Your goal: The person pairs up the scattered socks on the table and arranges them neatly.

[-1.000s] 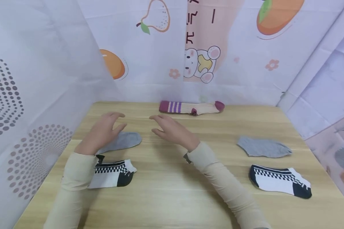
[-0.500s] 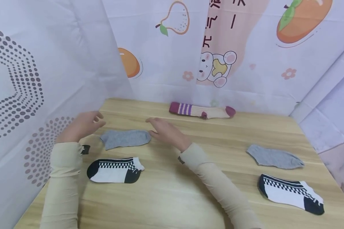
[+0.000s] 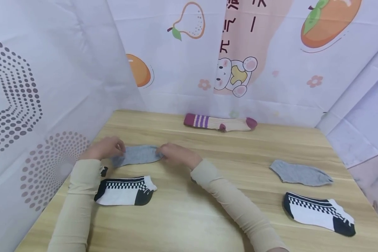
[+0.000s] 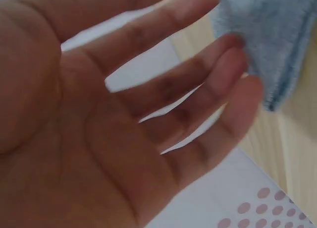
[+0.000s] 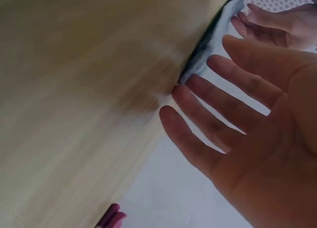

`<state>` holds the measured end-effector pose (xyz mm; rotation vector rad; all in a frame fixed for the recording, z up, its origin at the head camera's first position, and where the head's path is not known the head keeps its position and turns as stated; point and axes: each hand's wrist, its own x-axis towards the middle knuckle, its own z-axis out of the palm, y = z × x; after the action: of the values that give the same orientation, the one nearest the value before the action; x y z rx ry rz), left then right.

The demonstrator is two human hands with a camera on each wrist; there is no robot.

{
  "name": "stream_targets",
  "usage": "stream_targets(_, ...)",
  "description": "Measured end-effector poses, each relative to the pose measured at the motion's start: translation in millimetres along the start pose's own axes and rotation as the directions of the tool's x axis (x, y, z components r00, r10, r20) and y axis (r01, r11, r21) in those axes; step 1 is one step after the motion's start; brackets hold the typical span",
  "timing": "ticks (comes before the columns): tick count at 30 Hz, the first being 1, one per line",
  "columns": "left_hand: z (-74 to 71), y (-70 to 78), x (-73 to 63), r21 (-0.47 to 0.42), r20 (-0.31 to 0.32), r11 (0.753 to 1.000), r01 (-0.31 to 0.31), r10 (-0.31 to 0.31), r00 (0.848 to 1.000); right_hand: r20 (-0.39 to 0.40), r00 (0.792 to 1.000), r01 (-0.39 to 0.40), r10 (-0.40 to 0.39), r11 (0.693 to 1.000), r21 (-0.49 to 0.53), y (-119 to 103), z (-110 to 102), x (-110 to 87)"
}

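On the left of the table lies a grey ankle sock, stretched out flat between both hands. My left hand is at its cuff end. In the left wrist view, its slightly bent, spread fingers reach the sock's edge. My right hand covers the toe end. In the right wrist view the fingers are nearly straight, with tips right at the sock, and the thumb stands apart. Just in front lies a black-and-white checked sock, beside the left sleeve.
A second grey sock and another checked sock lie on the right of the wooden table. A cream sock with purple stripes lies along the back edge. Printed curtains hang behind and to the left.
Both hands first moved left, the left one passing beyond the grey sock. They have since come down onto its two ends. The head view has also shifted.
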<state>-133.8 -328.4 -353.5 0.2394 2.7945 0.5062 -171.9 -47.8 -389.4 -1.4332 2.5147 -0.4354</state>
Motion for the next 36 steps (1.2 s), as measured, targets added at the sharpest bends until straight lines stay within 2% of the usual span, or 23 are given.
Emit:
stream_targets(5, 10.9, -7.4, 6.9, -0.003, -0.114, 1.0, 0.026, -0.027, 0.993, -0.078, 0.996, -0.036, 0.037, 0.999, 0.014, 1.3, 1.7, -3.3)
stream_targets(8, 16.3, -5.5, 12.1, -0.013, -0.144, 0.999, 0.04, -0.042, 0.989, -0.128, 0.988, -0.081, 0.081, 0.997, 0.002, 2.3, 0.2, -5.5)
stream_targets(12, 18.7, 1.8, 16.2, -0.036, -0.129, 0.999, 0.04, -0.045, 0.991, -0.136, 0.983, -0.134, 0.127, 0.99, -0.041, 3.5, -1.5, -7.8)
stream_targets(19, 19.0, 10.5, 18.7, -0.052, -0.076, 0.999, -0.006, 0.002, 0.997, -0.045, 0.978, -0.207, 0.206, 0.978, -0.022, 5.4, -0.5, -13.7)
stream_targets(22, 18.0, 11.3, 18.3, -0.051, -0.097, 0.997, -0.05, 0.045, 0.994, -0.049, 0.978, -0.204, 0.202, 0.978, -0.039, 6.5, -0.3, -15.3)
stream_targets(26, 9.6, 9.6, 16.2, -0.05, -0.144, 0.993, -0.105, 0.097, 0.985, -0.16, 0.977, -0.156, 0.143, 0.986, -0.066, 9.4, -4.5, -14.8)
stream_targets(29, 1.7, 7.0, 14.1, -0.06, -0.158, 0.993, -0.102, 0.091, 0.983, -0.224, 0.966, -0.142, 0.132, 0.989, -0.03, 11.3, -12.9, -16.1)
stream_targets(32, -3.8, 6.2, 11.4, -0.075, -0.159, 0.994, -0.084, 0.071, 0.985, -0.241, 0.959, -0.139, 0.146, 0.989, 0.046, 11.6, -24.3, -20.0)
stream_targets(36, -7.8, 8.5, 6.6, -0.077, -0.176, 0.992, -0.095, 0.08, 0.981, -0.288, 0.95, -0.098, 0.121, 0.991, 0.093, 12.8, -34.6, -24.6)
